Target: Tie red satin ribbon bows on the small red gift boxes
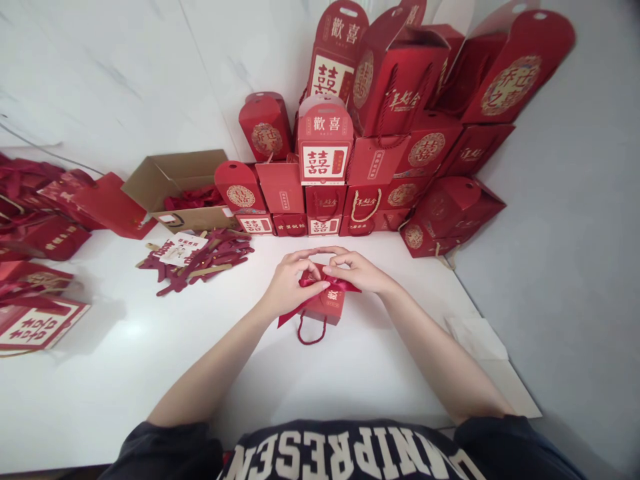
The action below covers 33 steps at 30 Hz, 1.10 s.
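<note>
A small red gift box (320, 311) with a dark red cord handle (311, 341) sits on the white table in front of me. Across its top lies a shiny red ribbon (290, 316), one tail hanging toward the left and a shorter end toward the right. My left hand (295, 283) pinches the ribbon from the left, thumb and fingers together over the box top. From the right, my right hand (354, 270) pinches the same ribbon close to its middle. The fingertips of both hands nearly meet there and partly hide the ribbon's knot or loop.
Stacked red gift boxes (327, 200) line the wall behind. To the left stand an open cardboard carton (200, 220) holding red ribbon and a pile of dark red tags or strips (215, 257) under a white card (181, 249). More ribboned boxes (43, 323) crowd the far left.
</note>
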Each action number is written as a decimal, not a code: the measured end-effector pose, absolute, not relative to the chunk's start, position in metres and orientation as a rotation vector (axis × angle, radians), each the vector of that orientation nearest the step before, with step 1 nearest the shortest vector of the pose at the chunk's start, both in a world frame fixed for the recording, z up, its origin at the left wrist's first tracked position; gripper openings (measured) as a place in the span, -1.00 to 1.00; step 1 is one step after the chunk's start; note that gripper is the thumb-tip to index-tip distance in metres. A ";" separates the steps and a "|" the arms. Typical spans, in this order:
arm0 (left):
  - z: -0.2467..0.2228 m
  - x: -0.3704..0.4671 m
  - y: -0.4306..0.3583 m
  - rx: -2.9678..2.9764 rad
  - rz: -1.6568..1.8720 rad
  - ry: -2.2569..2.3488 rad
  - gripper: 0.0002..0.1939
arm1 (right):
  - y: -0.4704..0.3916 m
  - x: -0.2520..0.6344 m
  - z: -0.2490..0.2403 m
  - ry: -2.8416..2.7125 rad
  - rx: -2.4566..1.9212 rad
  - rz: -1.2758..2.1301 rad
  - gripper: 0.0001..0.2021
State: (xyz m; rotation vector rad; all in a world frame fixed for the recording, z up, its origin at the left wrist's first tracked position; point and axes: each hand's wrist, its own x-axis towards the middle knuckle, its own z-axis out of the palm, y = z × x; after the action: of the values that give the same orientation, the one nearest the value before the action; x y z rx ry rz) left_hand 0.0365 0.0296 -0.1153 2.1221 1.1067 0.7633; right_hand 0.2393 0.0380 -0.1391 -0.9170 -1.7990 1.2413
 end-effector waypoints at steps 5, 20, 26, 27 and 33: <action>-0.119 0.038 0.029 2.037 0.669 1.155 -0.83 | 0.038 0.245 -0.136 -1.796 -0.860 1.307 -0.64; -0.098 0.016 0.040 2.086 0.505 0.941 -0.75 | 0.039 0.260 -0.151 -1.617 -0.824 1.501 -0.67; -0.094 0.000 0.049 2.094 0.485 0.869 -0.79 | 0.032 0.267 -0.133 -1.730 -0.926 1.400 -0.67; -0.096 0.001 0.049 2.085 0.479 0.858 -0.77 | 0.031 0.264 -0.132 -1.748 -0.926 1.401 -0.67; -0.111 0.006 0.051 2.051 0.530 0.800 -0.71 | 0.030 0.256 -0.135 -1.814 -0.827 1.431 -0.69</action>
State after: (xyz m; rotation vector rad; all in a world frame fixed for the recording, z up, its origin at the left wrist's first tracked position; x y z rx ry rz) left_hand 0.0057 0.0511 -0.1105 2.0511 0.7996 0.5300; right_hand 0.2556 0.0300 -0.1348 -0.8271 -1.8139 1.4306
